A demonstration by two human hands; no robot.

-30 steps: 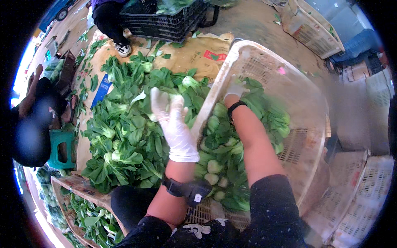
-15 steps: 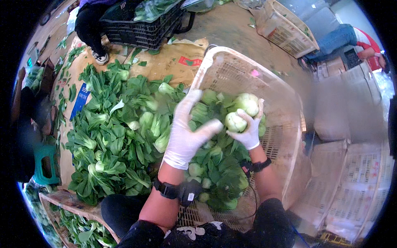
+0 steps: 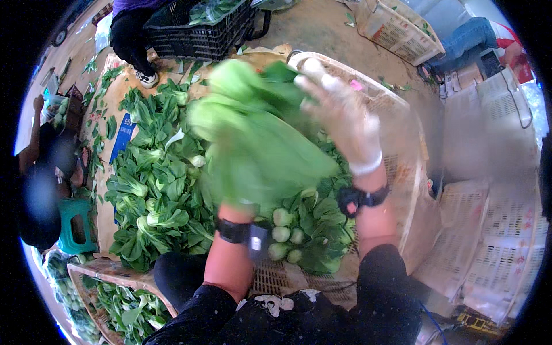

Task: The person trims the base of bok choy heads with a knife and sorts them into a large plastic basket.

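Note:
Bunched bok choy (image 3: pixel 259 135) is raised over the crate, blurred by motion, with pale bases toward the upper left and leaves spreading right. My left hand (image 3: pixel 246 203) is behind it and grips it; the leaves cover nearly all of the glove. To its right, my right hand (image 3: pixel 345 118) in a white glove has its fingers stretched out and apart beside the leaves, holding nothing visible. Below both hands, more bok choy (image 3: pixel 287 233) lies in the pale plastic crate (image 3: pixel 402 230), bases toward the left.
A heap of loose bok choy (image 3: pixel 152 195) covers the ground sheet left of the crate. A black crate (image 3: pixel 195 37) and a person's leg are beyond it. A green stool (image 3: pixel 76 227) is at the left, a crate of leaves (image 3: pixel 123 267) at lower left, stacked pale crates (image 3: pixel 489 230) at right.
The bok choy has swung up and left from the right hand's side to the left hand. My right hand has let go and moved up, its fingers now spread.

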